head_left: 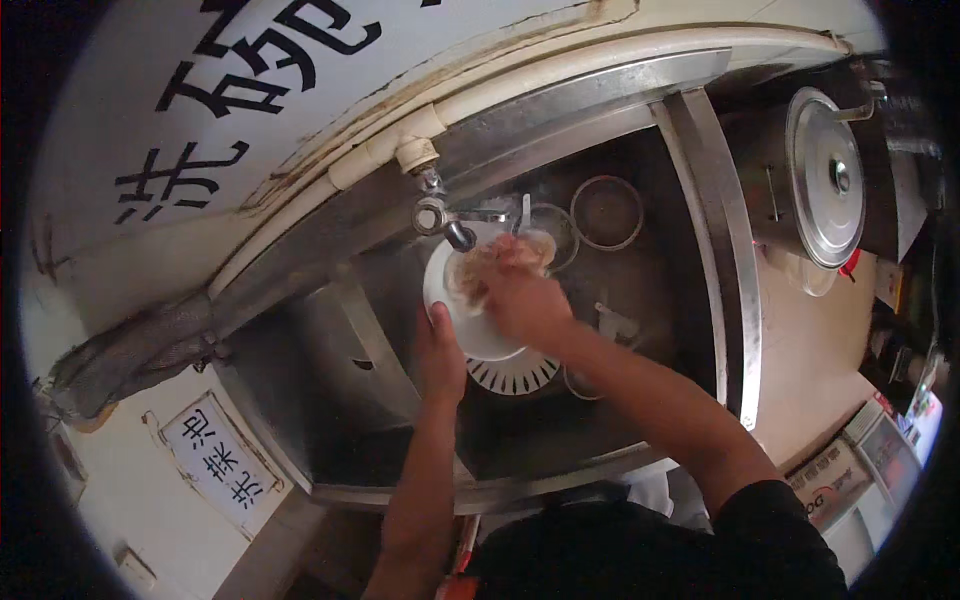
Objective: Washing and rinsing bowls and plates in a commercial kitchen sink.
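Note:
My left hand [444,358] grips the near left rim of a white bowl [480,336], its thumb over the edge. Inside the bowl, my right hand [532,311] presses a light-brown scrubbing cloth or pad [466,281]; motion blur hides its exact kind. The bowl is tilted just below a metal tap [442,217]. Beneath it, a plate with black stripes around its rim [514,381] shows partly. Beyond my right hand lie a white spoon [526,208] and round clear containers, one with its rim [640,225] in full view.
A metal divider [375,330] separates the steel basin from another on the left. Past the right sink edge [724,247] stands a large lidded metal pot [821,187]. A pale pipe [367,161] runs along the wall. Grey mesh [142,349] hangs at left.

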Demonstrator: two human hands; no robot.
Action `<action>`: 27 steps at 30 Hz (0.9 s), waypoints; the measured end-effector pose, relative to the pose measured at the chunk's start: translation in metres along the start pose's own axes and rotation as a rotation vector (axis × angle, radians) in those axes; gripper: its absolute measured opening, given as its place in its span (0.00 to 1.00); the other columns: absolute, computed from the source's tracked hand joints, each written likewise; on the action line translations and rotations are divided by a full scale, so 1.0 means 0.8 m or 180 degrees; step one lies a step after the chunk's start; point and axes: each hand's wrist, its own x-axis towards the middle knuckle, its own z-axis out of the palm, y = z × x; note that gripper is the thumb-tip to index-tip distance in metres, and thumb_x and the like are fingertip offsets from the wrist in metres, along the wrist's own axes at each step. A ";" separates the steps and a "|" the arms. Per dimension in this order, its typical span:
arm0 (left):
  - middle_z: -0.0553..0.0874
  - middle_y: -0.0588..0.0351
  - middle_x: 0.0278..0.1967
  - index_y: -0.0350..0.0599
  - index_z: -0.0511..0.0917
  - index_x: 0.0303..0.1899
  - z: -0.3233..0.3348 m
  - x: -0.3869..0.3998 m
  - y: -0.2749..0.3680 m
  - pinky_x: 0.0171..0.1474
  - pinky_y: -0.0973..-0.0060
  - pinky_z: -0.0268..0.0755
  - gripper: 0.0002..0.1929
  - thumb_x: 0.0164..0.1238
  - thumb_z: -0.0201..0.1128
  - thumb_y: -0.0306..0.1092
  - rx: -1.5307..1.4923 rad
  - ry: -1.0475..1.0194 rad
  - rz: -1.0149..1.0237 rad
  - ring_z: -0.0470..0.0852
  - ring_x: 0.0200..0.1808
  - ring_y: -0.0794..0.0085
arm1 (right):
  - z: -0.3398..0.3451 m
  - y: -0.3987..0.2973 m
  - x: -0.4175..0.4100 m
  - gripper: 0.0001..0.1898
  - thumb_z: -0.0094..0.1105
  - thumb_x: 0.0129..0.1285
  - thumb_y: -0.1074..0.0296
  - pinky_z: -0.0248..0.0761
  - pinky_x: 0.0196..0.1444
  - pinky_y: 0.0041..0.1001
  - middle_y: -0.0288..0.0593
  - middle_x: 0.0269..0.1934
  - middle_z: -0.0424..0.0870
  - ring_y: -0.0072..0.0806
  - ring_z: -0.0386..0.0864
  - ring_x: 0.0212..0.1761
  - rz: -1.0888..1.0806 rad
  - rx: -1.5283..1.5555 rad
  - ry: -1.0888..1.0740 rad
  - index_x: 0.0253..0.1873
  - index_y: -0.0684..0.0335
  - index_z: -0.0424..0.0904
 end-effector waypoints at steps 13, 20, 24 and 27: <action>0.81 0.56 0.61 0.44 0.69 0.69 0.032 0.024 -0.149 0.63 0.63 0.77 0.24 0.79 0.54 0.45 -0.2957 0.0101 -0.0911 0.82 0.61 0.64 | -0.048 0.006 -0.132 0.22 0.72 0.51 0.70 0.78 0.54 0.40 0.46 0.59 0.79 0.43 0.82 0.57 -0.0456 -0.0357 0.0757 0.53 0.58 0.78; 0.84 0.56 0.53 0.44 0.73 0.65 0.104 -0.025 -0.063 0.53 0.69 0.78 0.24 0.68 0.65 0.31 -0.2361 -0.0067 -0.0432 0.83 0.55 0.70 | -0.014 0.063 -0.034 0.28 0.75 0.54 0.68 0.79 0.55 0.34 0.49 0.54 0.85 0.33 0.84 0.53 0.0648 0.3320 0.1846 0.60 0.68 0.77; 0.83 0.51 0.58 0.40 0.72 0.66 0.015 0.022 -0.064 0.56 0.68 0.77 0.29 0.61 0.69 0.28 -0.0680 -0.1473 -0.0137 0.83 0.56 0.65 | -0.058 0.102 0.007 0.19 0.69 0.56 0.73 0.80 0.50 0.31 0.45 0.44 0.89 0.30 0.86 0.44 0.0274 0.2393 0.1086 0.53 0.67 0.81; 0.84 0.50 0.56 0.37 0.73 0.65 0.055 -0.004 -0.070 0.61 0.68 0.74 0.26 0.65 0.62 0.26 -0.1863 -0.0286 -0.0142 0.83 0.56 0.65 | -0.032 0.061 -0.015 0.16 0.65 0.58 0.77 0.80 0.49 0.31 0.42 0.44 0.90 0.30 0.86 0.43 0.0335 0.2383 0.1433 0.53 0.66 0.82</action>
